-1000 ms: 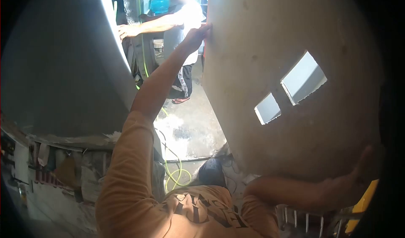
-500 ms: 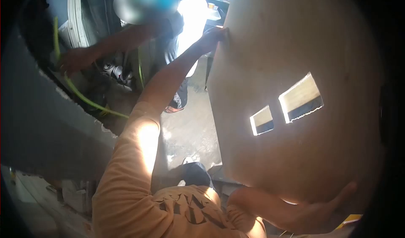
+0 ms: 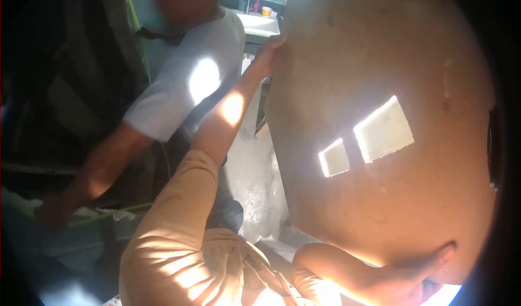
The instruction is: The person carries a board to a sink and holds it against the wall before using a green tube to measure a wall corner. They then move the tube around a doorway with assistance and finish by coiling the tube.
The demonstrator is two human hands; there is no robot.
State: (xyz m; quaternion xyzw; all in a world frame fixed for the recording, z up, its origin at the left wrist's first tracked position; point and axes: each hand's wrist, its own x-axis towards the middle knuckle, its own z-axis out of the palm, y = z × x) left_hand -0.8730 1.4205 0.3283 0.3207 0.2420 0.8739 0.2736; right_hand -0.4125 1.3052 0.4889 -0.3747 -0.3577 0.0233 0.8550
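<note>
A large brown board (image 3: 347,214) with two four-sided cut-outs fills the right half of the head view. My left hand (image 3: 268,53), at the end of an outstretched arm, grips the board's left edge near the top. Low on the right, my right hand (image 3: 434,271) holds the bottom edge, thumb on the near face and fingers partly hidden below. Through the larger cut-out (image 3: 384,129) and the smaller one (image 3: 334,158) a pale, bright surface shows.
Close on my left, a person in a grey shirt (image 3: 182,83) reaches down, hand (image 3: 54,211) by a torn-edged panel and a yellow-green strip (image 3: 103,217). Behind stands a white sink (image 3: 258,24) holding small containers. Concrete floor (image 3: 252,181) lies between us and the board.
The other person has come nearer and leans across to the left, arm lower. The torn-edged panel has shifted. Both my hands keep hold of the board, and the dark strip behind its cut-outs is gone.
</note>
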